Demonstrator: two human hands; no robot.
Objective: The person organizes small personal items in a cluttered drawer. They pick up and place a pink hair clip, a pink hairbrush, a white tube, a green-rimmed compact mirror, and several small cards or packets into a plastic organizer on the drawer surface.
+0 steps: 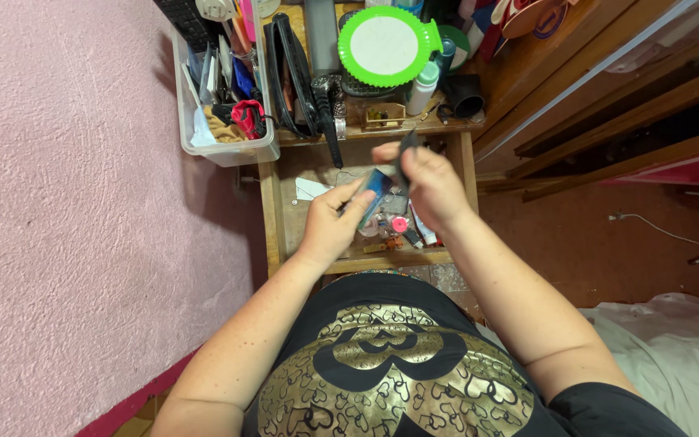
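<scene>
- Head view: your left hand (332, 229) is curled around a small blue packet (376, 192), thumb on top and fingers closed beneath it, so the packet is held tilted above the lower shelf (317, 212) of the wooden stand.
- Your right hand (428, 184) is closed in a pinch on a thin dark stick (405, 154), thumb and forefinger at its upper part; its lower end meets the top edge of the packet. What kind of tool it is cannot be told.
- Both hands are close together, almost touching, over the middle of the lower shelf.
- Beneath them, along the shelf's front edge, lie small bottles and tubes (402, 231).
- On the upper shelf's back part stands a round green mirror (386, 44); a black brush (330, 113) hangs over its front edge.
- At the upper shelf's left end sits a clear plastic bin (228, 150) packed with odds and ends.
</scene>
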